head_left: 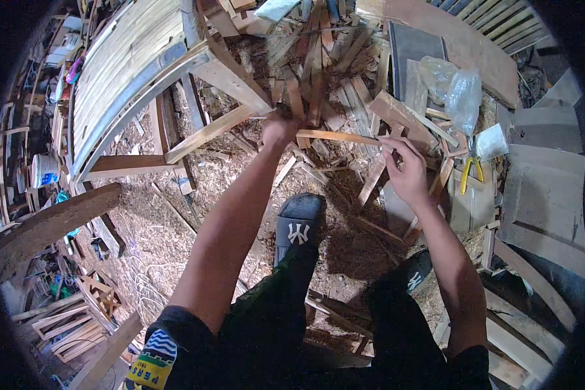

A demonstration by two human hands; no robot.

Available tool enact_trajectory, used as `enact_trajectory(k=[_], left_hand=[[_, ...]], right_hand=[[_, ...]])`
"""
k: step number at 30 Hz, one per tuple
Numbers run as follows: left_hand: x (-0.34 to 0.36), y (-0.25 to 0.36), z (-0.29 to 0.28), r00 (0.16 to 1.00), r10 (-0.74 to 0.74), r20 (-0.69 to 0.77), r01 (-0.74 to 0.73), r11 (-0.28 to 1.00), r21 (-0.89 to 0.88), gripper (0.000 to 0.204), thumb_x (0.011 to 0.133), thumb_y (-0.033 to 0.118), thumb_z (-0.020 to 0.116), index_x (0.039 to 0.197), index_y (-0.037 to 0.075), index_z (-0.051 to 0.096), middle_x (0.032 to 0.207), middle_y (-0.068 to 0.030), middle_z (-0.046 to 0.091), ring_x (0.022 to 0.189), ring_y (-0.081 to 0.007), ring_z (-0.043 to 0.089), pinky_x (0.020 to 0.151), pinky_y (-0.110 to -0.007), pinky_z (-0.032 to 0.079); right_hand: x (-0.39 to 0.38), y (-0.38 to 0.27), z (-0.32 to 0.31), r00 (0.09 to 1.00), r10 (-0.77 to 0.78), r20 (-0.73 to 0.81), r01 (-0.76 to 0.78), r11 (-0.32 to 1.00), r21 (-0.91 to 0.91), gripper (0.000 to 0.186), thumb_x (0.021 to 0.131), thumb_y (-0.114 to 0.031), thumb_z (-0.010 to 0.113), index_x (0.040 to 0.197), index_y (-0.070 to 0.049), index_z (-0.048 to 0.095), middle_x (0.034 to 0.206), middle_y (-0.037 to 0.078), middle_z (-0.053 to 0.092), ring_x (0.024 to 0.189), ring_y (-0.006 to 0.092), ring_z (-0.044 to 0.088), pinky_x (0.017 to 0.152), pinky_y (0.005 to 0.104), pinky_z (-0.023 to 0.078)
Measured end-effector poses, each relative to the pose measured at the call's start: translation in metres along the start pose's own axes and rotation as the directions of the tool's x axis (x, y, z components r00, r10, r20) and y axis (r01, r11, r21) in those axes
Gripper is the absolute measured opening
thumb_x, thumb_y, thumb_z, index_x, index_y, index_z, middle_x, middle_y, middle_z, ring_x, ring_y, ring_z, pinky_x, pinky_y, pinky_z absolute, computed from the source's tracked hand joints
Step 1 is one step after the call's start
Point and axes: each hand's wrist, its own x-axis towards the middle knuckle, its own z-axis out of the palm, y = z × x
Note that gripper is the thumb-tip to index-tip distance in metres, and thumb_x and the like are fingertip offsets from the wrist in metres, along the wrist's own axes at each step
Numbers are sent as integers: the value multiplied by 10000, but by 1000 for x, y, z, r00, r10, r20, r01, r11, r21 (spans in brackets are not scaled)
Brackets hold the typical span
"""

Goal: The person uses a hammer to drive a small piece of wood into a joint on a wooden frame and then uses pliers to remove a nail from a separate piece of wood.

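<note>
A thin, straight orange-brown strip (338,136) spans the gap between my hands. It looks like wood, but I cannot be sure. My left hand (279,132) is closed around its left end, beside the lower corner of a slatted wooden frame (240,81). The far fingers of that hand are partly hidden. At the strip's other end, my right hand (407,170) pinches it between thumb and fingertips. Yellow-handled pliers (472,174) lie to the right of my right hand.
Wood offcuts (315,62) are heaped beyond my hands, over sawdust-covered ground (162,227). Clear plastic bags (463,97) lie at the far right, near grey panels (543,188). A white bucket (45,170) stands left. My slippered foot (299,224) is below the strip.
</note>
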Motion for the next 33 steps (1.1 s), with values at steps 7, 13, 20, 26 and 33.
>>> enact_trajectory(k=[7,13,20,26,33], left_hand=[[-56,32,-7,943,326,-60,-234,526,-818,402,942,292,742,1173,-19,631,1057,-162,716,911,-299,719,770,-372,566],[-61,36,-40,921,318,225,188,145,-972,244,1077,128,480,1262,-8,560,1010,-113,674,854,-225,692,743,-354,571],[-60,33,-41,741,554,378,341,175,-924,359,1100,323,430,1333,77,549,992,-48,650,773,-160,589,717,-320,511],[-63,35,-46,747,572,339,331,122,-936,352,1091,325,432,1323,90,553,1094,-42,684,821,-153,575,758,-321,488],[-59,28,-42,753,530,390,371,148,-917,362,1084,338,462,1319,78,552,1095,-45,676,826,-158,577,762,-338,495]], right_hand=[[-15,22,-22,999,-32,-3,32,998,-47,296,895,48,640,1180,-25,679,1170,163,679,1118,327,666,984,376,508],[-18,20,-23,1000,12,10,-12,1000,-12,295,887,48,646,1171,-24,679,1135,155,673,1088,322,667,963,373,511],[-22,23,-27,1000,8,-5,-8,999,-32,277,886,46,653,1152,-21,684,1122,152,669,1056,316,671,949,368,512],[-22,26,-24,1000,9,-11,-9,1000,-9,294,881,59,650,1163,-17,676,1120,158,667,1065,316,667,949,367,513],[-20,24,-24,1000,-12,-13,12,1000,-18,311,871,75,633,1166,-13,674,1121,155,667,1055,304,669,941,361,515]])
